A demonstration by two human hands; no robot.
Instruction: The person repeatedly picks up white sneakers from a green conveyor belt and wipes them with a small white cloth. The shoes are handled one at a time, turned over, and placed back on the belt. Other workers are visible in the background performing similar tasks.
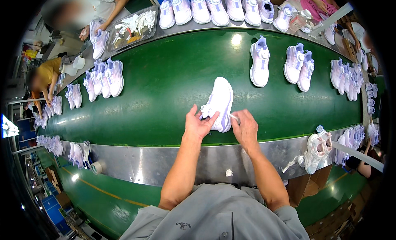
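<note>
1. A white shoe [221, 104] is tipped onto its side over the green belt [165, 99], toe pointing away, its sole edge turned right; whether it rests fully on the belt cannot be told.
2. The shoe is steadied near its heel by the left hand [199, 123], with the thumb laid across its side.
3. A small white scrap [235, 116] appears to be pinched narrowly in the right hand [246, 126], close beside the heel.
4. For the apparent work at the sole edge, light, short strokes are best used – and the shoe is best braced from the left so that it does not roll.
5. The upper's dial [203, 109] should not be pressed hard by the left fingers.
6. A single shoe [259, 63] is stood farther off to the right, well clear of both hands.
7. On the near metal ledge [165, 159], a crumpled paper [229, 172] is left between the forearms – easily brushed by a sleeve.
</note>
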